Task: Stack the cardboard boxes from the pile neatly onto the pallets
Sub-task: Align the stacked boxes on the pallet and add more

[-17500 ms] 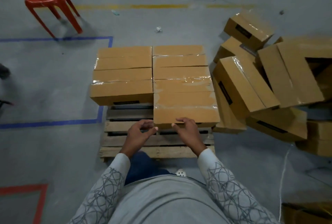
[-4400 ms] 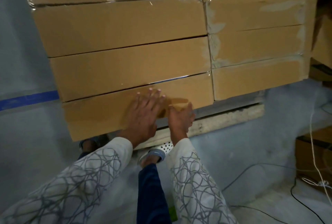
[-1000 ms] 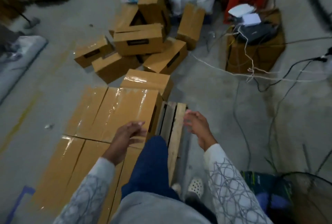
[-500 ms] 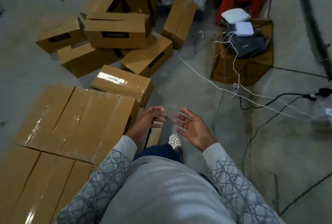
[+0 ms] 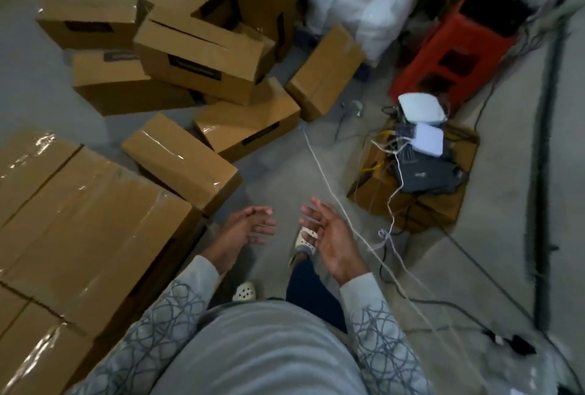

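Stacked cardboard boxes with shiny tape fill the left of the head view; the pallet under them is hidden. Ahead lies a loose pile of boxes, the nearest box flat on the floor just beyond the stack's corner. My left hand hangs empty with fingers loosely curled, right of the stack's corner. My right hand is palm up with fingers spread, holding nothing. Both hands are over bare floor, short of the nearest box.
White cords run across the floor to the right of my hands. A cardboard box carrying electronics stands at right, a red plastic stool behind it. White plastic bags lie at the back. My feet are on grey concrete.
I have turned from the stacked boxes and stepped toward the pile; the loose boxes appear nearer. Both hands have left the stack and stay empty.
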### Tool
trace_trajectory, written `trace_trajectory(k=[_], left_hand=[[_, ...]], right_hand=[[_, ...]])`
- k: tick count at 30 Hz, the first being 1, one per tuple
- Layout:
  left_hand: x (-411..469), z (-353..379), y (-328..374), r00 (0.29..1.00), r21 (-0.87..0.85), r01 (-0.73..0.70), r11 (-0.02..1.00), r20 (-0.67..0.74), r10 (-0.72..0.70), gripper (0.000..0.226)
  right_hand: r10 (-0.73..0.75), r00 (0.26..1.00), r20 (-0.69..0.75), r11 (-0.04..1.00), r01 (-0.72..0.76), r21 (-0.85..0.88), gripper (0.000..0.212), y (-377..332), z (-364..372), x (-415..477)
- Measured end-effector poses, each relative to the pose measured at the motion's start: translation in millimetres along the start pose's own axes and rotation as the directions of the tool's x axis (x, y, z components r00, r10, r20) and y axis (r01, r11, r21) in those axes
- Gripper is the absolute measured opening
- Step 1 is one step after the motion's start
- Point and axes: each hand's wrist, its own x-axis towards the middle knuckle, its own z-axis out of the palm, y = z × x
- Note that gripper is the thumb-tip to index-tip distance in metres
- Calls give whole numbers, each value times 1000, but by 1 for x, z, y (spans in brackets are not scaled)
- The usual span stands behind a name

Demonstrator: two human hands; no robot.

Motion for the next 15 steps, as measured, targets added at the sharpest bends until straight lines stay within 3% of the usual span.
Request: trace_trajectory(k=[4,9,15], left_hand=[[53,34,45,996,-43,-31,999,-81,27,29],[88,64,90,984,-92,-107,990,-153,92,25],[119,45,119,952,-208,-115,971,-302,48,22]], right_hand=[[-39,996,85,974,57,-220,28,-77,-2,51],[-39,987,158,949,87,-304,24,-155,16,116],[74,960,270,921,37,-387,25,-181,66,177]])
